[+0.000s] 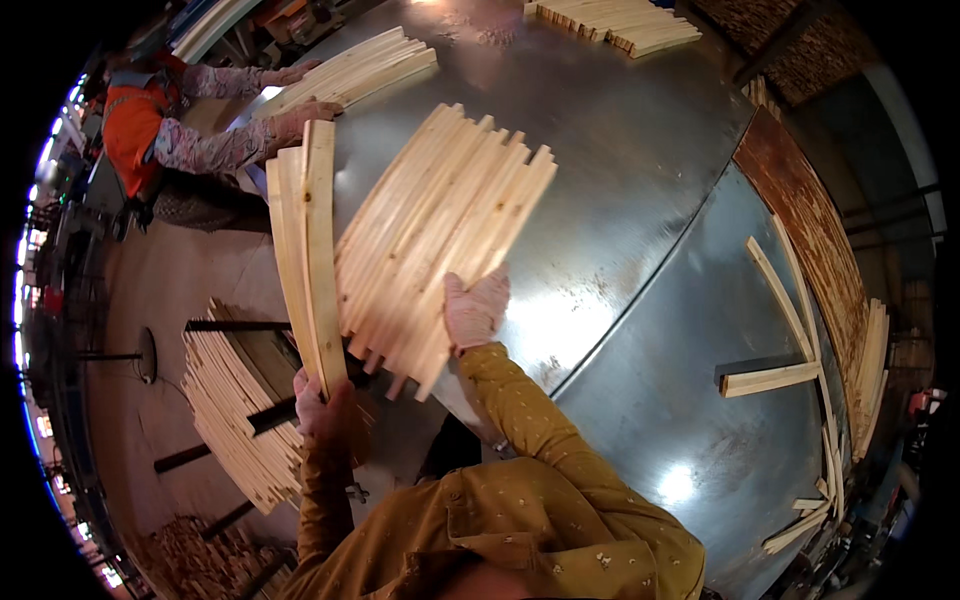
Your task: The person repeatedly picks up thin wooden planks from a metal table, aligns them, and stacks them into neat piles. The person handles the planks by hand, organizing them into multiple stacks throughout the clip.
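Metal table (640, 120): big grey sheet top with glare patches and a seam across it, in a dim workshop.
Mustard shirt (500, 510): nearest thing, small pale print, both sleeves reaching forward.
Left hand (328, 408): fingers clamped round the near end of a narrow slat bundle (303, 240). Gripping one end like that probably keeps the lengths stacked while they point away by the table's left edge.
Right hand (478, 308): on the near right side of the wide slat batch (440, 225), thumb on top. Fingers look close together, but can't tell if they're pinching wood. Guessing it steadies the outer edge so the row doesn't fan out.
Wide batch: pale wood, side by side, ends uneven, just right of the bundle.
Lower left: black bars (235, 325) around a slat pile (235, 410), presumably parked there for easy reach.
Right side: loose strips (770, 379) at odd angles near a rusty-brown board (815, 220).
Co-worker (135, 135): orange vest, hands at another stack (365, 68); finger detail too small.
Far edge: staggered slats (620, 28).
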The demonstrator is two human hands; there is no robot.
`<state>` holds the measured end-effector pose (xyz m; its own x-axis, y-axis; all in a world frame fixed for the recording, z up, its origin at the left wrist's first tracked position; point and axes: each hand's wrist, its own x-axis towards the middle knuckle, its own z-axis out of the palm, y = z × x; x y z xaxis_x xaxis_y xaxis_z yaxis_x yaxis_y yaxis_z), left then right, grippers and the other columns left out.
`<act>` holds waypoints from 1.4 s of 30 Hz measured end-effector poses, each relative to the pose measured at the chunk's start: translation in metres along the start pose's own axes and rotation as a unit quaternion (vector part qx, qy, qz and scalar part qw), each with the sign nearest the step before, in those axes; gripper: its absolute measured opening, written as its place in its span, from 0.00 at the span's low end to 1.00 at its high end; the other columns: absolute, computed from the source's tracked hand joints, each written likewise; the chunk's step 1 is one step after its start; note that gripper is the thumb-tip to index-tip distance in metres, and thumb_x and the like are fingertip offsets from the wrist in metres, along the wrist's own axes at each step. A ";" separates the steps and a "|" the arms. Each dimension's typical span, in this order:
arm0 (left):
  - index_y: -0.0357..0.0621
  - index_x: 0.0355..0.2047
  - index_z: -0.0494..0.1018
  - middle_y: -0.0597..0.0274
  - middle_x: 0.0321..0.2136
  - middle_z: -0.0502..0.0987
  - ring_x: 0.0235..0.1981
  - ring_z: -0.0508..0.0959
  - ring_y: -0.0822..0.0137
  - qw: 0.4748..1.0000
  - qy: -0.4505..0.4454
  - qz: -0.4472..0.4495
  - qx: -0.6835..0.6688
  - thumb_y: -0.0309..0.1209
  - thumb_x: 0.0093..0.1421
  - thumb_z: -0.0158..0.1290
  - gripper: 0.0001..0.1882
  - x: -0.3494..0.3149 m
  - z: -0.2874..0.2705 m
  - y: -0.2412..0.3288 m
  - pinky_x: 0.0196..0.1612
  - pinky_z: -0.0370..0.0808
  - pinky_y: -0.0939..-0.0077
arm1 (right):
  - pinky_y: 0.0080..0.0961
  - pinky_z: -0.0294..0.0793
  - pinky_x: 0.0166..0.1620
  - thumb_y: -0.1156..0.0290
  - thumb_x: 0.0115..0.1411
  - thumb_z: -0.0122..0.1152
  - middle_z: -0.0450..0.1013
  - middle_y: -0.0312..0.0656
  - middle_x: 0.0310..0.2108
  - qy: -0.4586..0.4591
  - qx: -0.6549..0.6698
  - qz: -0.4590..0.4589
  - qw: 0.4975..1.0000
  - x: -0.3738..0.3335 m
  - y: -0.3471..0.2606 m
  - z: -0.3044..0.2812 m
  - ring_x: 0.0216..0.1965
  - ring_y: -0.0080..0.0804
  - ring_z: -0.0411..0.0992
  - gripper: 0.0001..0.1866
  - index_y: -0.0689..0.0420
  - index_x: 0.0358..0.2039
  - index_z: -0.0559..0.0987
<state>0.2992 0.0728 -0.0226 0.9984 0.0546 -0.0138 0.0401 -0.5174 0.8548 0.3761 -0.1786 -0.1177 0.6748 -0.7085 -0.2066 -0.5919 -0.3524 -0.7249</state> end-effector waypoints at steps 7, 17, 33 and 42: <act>0.45 0.47 0.75 0.46 0.47 0.74 0.43 0.76 0.43 0.945 -0.126 0.296 0.055 0.19 0.60 0.51 0.15 0.087 0.034 0.075 0.45 0.77 0.58 | 0.37 0.63 0.64 0.48 0.65 0.49 0.60 0.56 0.65 -0.323 0.034 -0.152 0.934 0.084 -0.024 0.041 0.64 0.47 0.62 0.42 0.60 0.71 0.52; 0.39 0.50 0.74 0.64 0.41 0.78 0.40 0.76 0.69 0.735 -0.410 -0.236 -0.486 0.36 0.62 0.59 0.19 0.157 0.297 0.136 0.44 0.74 0.75 | 0.34 0.66 0.61 0.60 0.62 0.62 0.62 0.52 0.64 -0.198 0.451 0.051 0.869 0.059 0.047 -0.147 0.63 0.38 0.64 0.46 0.56 0.72 0.47; 0.39 0.48 0.75 0.72 0.30 0.76 0.31 0.72 0.77 0.911 -0.313 -0.199 -0.183 0.41 0.58 0.64 0.24 0.115 0.311 0.095 0.35 0.71 0.80 | 0.43 0.71 0.53 0.49 0.60 0.56 0.71 0.57 0.52 0.108 -0.032 -0.064 0.992 0.577 0.023 -0.230 0.50 0.57 0.72 0.34 0.56 0.60 0.63; 0.41 0.45 0.75 0.72 0.30 0.76 0.30 0.72 0.76 0.906 -0.286 -0.164 -0.266 0.42 0.55 0.67 0.23 0.107 0.332 0.056 0.35 0.69 0.83 | 0.50 0.65 0.57 0.38 0.56 0.56 0.71 0.49 0.50 0.118 -0.381 -0.386 0.832 0.376 0.265 -0.407 0.54 0.49 0.68 0.41 0.57 0.59 0.67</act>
<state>0.4213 -0.2333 -0.1486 0.7994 -0.4001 -0.4482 0.4649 -0.0606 0.8833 0.2935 -0.7867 -0.1200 0.9310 -0.1605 0.3277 -0.1913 -0.9795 0.0636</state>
